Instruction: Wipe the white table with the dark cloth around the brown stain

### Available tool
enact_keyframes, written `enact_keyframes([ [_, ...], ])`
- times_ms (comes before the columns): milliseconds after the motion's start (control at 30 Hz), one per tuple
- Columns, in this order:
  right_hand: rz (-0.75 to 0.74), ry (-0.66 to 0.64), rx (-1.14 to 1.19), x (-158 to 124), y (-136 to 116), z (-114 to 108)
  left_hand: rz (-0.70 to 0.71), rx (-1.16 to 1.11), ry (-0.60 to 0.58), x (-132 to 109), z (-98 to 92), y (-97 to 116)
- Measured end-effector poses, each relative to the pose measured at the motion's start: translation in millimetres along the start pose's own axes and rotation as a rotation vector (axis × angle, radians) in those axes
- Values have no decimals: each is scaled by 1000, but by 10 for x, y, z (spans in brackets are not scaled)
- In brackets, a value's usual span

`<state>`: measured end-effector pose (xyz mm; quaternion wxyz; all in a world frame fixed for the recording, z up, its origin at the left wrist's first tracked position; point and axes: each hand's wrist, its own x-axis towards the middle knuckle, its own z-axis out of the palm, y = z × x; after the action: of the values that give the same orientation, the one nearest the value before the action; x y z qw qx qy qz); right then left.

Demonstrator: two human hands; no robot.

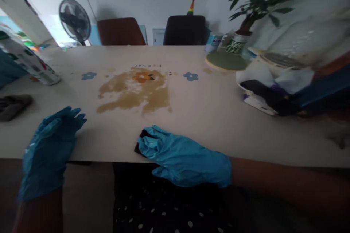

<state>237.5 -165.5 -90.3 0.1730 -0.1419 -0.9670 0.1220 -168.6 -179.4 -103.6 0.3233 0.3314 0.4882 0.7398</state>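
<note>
Both my hands wear blue gloves. My right hand (180,156) lies at the table's near edge with its fingers curled around a small dark object (140,142), mostly hidden under the glove; it may be a cloth. My left hand (50,145) hovers at the near left edge, fingers together and extended, holding nothing. A brown liquid spill (133,93) spreads over the middle of the pale table (207,116), beyond both hands. An orange patch (142,76) sits in the spill's far part.
A dark grey cloth (13,105) lies at the left edge. A printed can (32,63) is on its side at far left. A potted plant (246,25), a round green mat (225,61) and a heap of bags (276,80) crowd the right. Two chairs and a fan (74,20) stand behind.
</note>
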Motion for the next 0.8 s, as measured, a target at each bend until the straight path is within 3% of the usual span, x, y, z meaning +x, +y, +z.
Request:
enact_keyframes([
  [167,-215,-6,-31,1043,-26,361,-7,-48,202,-31,298,144],
  [400,-296,-24,61,2258,27,918,-75,-173,304,32,283,255],
  [567,-282,-89,34,3041,139,1103,-82,-314,322,105,297,438],
  [700,-213,-90,22,3320,227,1076,-82,-463,231,127,187,543],
  [800,-261,-101,38,3130,274,1001,19,-438,216,103,35,565],
])
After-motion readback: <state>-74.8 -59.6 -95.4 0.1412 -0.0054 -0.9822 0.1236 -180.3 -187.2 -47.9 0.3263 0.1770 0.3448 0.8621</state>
